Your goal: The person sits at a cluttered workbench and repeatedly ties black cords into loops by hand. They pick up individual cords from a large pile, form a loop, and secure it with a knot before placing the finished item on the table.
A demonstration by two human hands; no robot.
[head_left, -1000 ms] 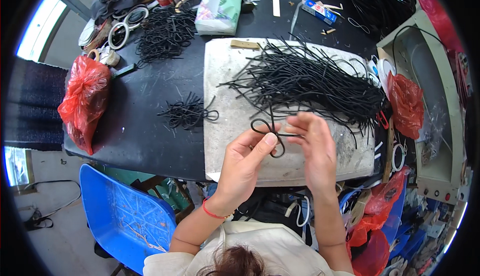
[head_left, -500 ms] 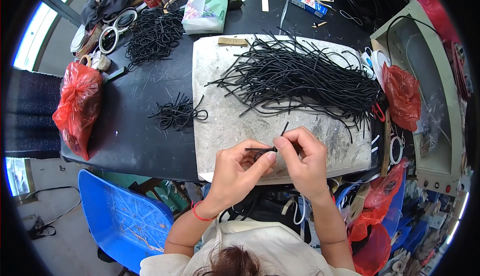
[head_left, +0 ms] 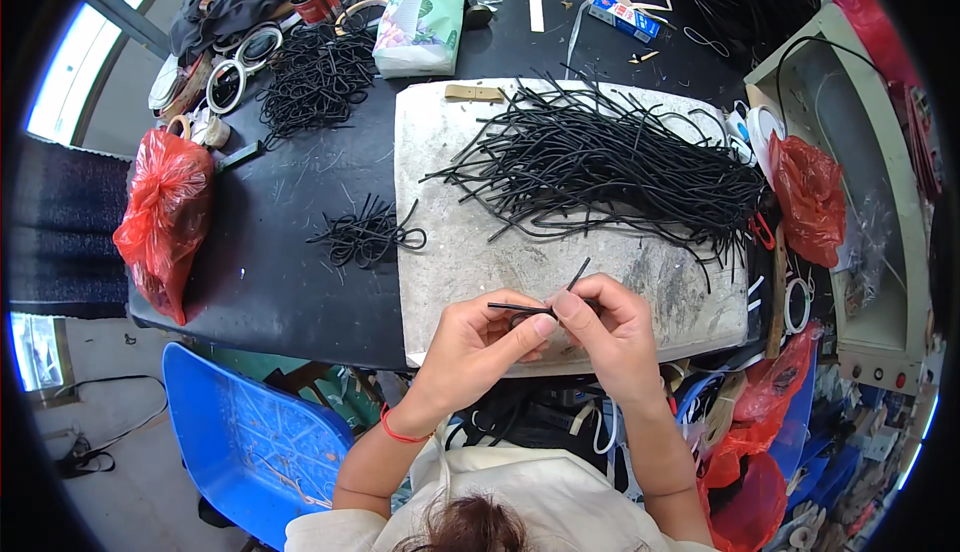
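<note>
A short black cord (head_left: 517, 307) is held between my two hands above the near edge of the pale board (head_left: 460, 282). My left hand (head_left: 490, 337) pinches it by thumb and fingers, with one cord end sticking out leftward. Thumb and index of my right hand (head_left: 605, 322) close on it as well, and another end points up past them. Where the cord bends or crosses is partly hidden by my fingers. Beyond my hands lies a big heap of loose black cords (head_left: 600, 167). A small pile of looped black cords (head_left: 368, 232) rests left of the board.
More looped cords (head_left: 315, 82) lie at the back left, near a tissue pack (head_left: 420, 22) and tape rolls (head_left: 227, 85). A tied red plastic bag (head_left: 165, 222) stands at the left edge. Another red bag (head_left: 808, 197) sits at right. Below the table is a blue plastic tub (head_left: 255, 442).
The whole view has shifted slightly right and down. My hands stay over the board's near edge, the right fingers drawn a little closer around the cord.
</note>
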